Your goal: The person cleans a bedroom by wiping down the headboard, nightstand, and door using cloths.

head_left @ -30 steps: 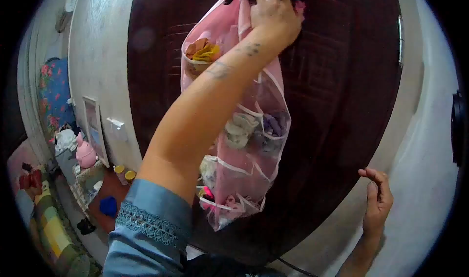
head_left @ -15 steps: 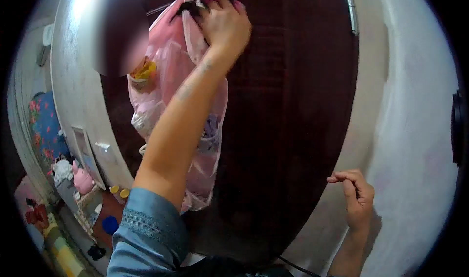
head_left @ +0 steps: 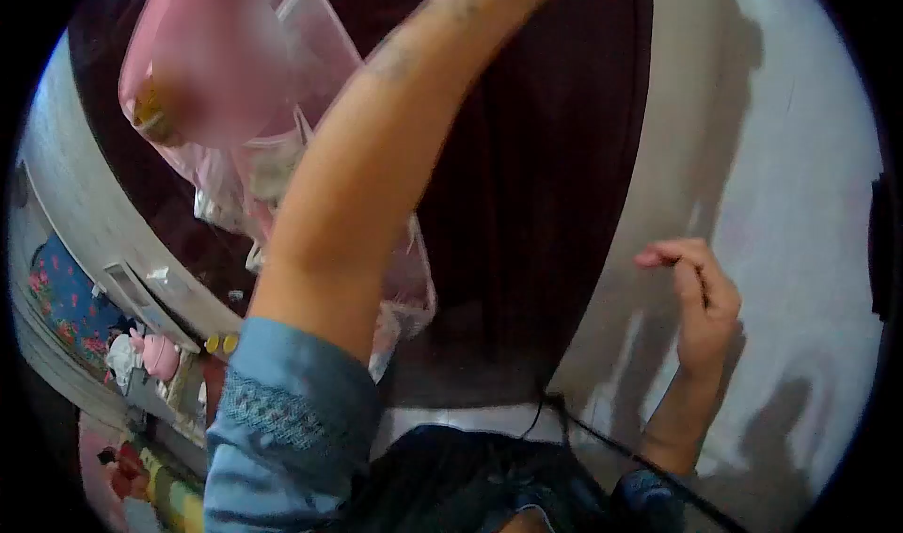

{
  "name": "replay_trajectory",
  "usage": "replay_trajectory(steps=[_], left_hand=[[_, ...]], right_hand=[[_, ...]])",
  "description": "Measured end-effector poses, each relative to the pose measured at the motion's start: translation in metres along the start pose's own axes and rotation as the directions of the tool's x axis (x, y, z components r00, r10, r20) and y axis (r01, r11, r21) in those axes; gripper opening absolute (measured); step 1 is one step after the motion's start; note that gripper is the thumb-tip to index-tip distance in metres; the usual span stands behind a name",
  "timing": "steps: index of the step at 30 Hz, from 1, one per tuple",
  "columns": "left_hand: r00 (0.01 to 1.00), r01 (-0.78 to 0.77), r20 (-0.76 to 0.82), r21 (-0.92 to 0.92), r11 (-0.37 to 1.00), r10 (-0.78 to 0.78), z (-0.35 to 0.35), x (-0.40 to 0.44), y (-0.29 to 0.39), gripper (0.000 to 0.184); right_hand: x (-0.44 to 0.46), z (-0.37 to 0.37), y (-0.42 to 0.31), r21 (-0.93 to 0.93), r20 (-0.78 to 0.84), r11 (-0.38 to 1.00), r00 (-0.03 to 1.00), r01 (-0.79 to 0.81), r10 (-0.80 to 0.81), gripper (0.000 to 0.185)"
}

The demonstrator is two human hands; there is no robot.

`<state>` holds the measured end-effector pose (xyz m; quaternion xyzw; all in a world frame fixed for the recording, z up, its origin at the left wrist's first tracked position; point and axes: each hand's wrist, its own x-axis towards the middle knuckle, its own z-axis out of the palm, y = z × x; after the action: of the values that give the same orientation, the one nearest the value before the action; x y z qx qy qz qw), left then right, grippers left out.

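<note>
My left forearm [head_left: 367, 157] reaches up across the view, and its hand is past the top edge, so what it holds is hidden. Behind the arm hangs a pink organizer [head_left: 409, 279] with see-through pockets and white edging, partly covered by the arm and by a blurred patch. One upper pocket has a yellow item [head_left: 149, 105]; pale cloth items [head_left: 271, 171] show lower down. At the right, my right hand [head_left: 698, 279] is raised in front of the pale wall, fingers curled together, with nothing visible in them. It touches neither the organizer nor the door.
A dark red-brown door [head_left: 527, 204] stands behind the organizer. To its right is a pale wall [head_left: 790, 204] with shadows. At the lower left are a pink rabbit-shaped object [head_left: 158, 356] and yellow lids [head_left: 221, 343]. A black cord [head_left: 649, 462] crosses the lower right.
The view has shifted, and the organizer now appears farther left. My left hand, earlier at the organizer's dark top, has gone out past the top edge. My right hand sits higher, its fingers more curled.
</note>
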<state>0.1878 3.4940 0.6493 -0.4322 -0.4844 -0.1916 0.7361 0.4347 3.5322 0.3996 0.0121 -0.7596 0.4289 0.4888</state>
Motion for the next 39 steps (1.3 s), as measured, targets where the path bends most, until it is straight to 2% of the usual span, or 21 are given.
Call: replay_trajectory(steps=[3, 5, 7, 9, 10, 12, 13, 15, 16, 18, 20, 22, 25, 26, 28, 29, 31, 33, 34, 36, 39], left_hand=[[0.998, -0.062, -0.014, -0.179, 0.982, 0.060, -0.033, -0.088, 0.061, 0.049], [0.939, -0.008, 0.329, -0.278, 0.961, 0.103, -0.049, -0.175, 0.105, 0.039], [0.853, 0.000, 0.477, -0.406, 0.914, 0.212, -0.082, -0.262, 0.137, 0.041], [0.785, 0.090, 0.609, -0.285, 0.954, 0.108, -0.129, -0.337, 0.178, 0.045], [0.669, -0.447, 0.653, -0.028, 0.894, 0.355, -0.147, -0.384, 0.183, 0.049], [0.452, -0.843, 0.749, 0.182, 0.506, 0.484, -0.152, -0.473, 0.176, 0.053], [0.469, -0.223, 0.819, -0.253, 0.941, 0.331, -0.152, -0.476, 0.168, 0.053], [0.465, 0.239, 0.843, -0.415, 0.878, 0.272, -0.144, -0.478, 0.163, 0.055], [0.534, -0.138, 0.775, -0.315, 0.939, 0.338, -0.146, -0.408, 0.151, 0.055], [0.700, -0.302, 0.685, 0.025, 0.953, 0.204, -0.126, -0.364, 0.154, 0.051], [0.697, 0.161, 0.710, -0.289, 0.944, 0.099, -0.101, -0.303, 0.144, 0.046], [0.810, 0.230, 0.586, -0.280, 0.932, -0.024, -0.081, -0.259, 0.146, 0.047], [0.831, 0.311, 0.544, -0.275, 0.910, -0.119, -0.069, -0.252, 0.167, 0.035], [0.825, 0.319, 0.552, -0.283, 0.905, -0.118, -0.071, -0.263, 0.179, 0.035], [0.795, 0.112, 0.593, -0.352, 0.929, 0.129, -0.082, -0.318, 0.211, 0.050], [0.781, 0.151, 0.598, -0.464, 0.873, 0.182, -0.088, -0.366, 0.232, 0.051], [0.551, 0.025, 0.701, -0.557, 0.830, 0.453, -0.125, -0.443, 0.245, 0.052], [0.641, 0.100, 0.652, -0.595, 0.798, 0.405, -0.152, -0.486, 0.231, 0.042], [0.638, 0.098, 0.660, -0.581, 0.808, 0.397, -0.153, -0.484, 0.216, 0.042], [0.402, 0.352, 0.862, -0.456, 0.817, 0.308, -0.161, -0.466, 0.190, 0.032], [0.602, 0.238, 0.795, -0.272, 0.932, 0.078, -0.148, -0.380, 0.140, 0.038]], right_hand=[[-0.013, -0.001, -0.005, 0.012, -0.006, 0.998, 0.998, -0.064, 0.064, 0.020], [-0.020, -0.001, -0.008, -0.021, -0.025, 0.999, 0.999, -0.048, 0.047, 0.021], [-0.031, -0.003, -0.011, -0.010, -0.023, 0.997, 0.997, -0.078, 0.078, 0.020], [-0.042, -0.006, -0.016, -0.064, -0.037, 0.991, 0.992, -0.119, 0.117, 0.021], [-0.047, -0.009, -0.009, -0.098, -0.028, 0.983, 0.988, -0.152, 0.150, 0.021], [-0.057, -0.009, -0.005, -0.089, -0.029, 0.976, 0.980, -0.199, 0.198, 0.022], [-0.060, -0.008, -0.005, -0.074, -0.024, 0.967, 0.970, -0.244, 0.243, 0.023], [-0.062, -0.008, -0.006, -0.087, -0.032, 0.964, 0.968, -0.252, 0.250, 0.022], [-0.066, -0.009, -0.006, -0.094, -0.033, 0.958, 0.963, -0.269, 0.267, 0.021], [-0.067, -0.012, -0.004, -0.110, -0.041, 0.959, 0.965, -0.262, 0.259, 0.021], [-0.069, -0.014, -0.007, -0.145, -0.083, 0.957, 0.967, -0.250, 0.240, 0.022], [-0.073, -0.019, -0.013, -0.156, -0.105, 0.946, 0.957, -0.284, 0.270, 0.022], [-0.081, -0.024, -0.019, -0.219, -0.160, 0.902, 0.925, -0.373, 0.344, 0.024], [-0.084, -0.026, -0.017, -0.222, -0.168, 0.902, 0.925, -0.371, 0.340, 0.024], [-0.091, -0.030, -0.016, -0.236, -0.180, 0.899, 0.926, -0.369, 0.333, 0.025], [-0.097, -0.031, -0.016, -0.258, -0.177, 0.876, 0.911, -0.407, 0.372, 0.025], [-0.103, -0.032, -0.010, -0.266, -0.155, 0.876, 0.915, -0.401, 0.372, 0.026], [-0.112, -0.035, -0.008, -0.242, -0.125, 0.847, 0.881, -0.474, 0.457, 0.026], [-0.112, -0.035, -0.006, -0.237, -0.112, 0.854, 0.886, -0.464, 0.451, 0.026], [-0.115, -0.034, -0.007, -0.266, -0.154, 0.802, 0.845, -0.534, 0.512, 0.025], [-0.101, -0.012, -0.015, -0.344, -0.148, 0.777, 0.848, -0.527, 0.509, 0.025]])
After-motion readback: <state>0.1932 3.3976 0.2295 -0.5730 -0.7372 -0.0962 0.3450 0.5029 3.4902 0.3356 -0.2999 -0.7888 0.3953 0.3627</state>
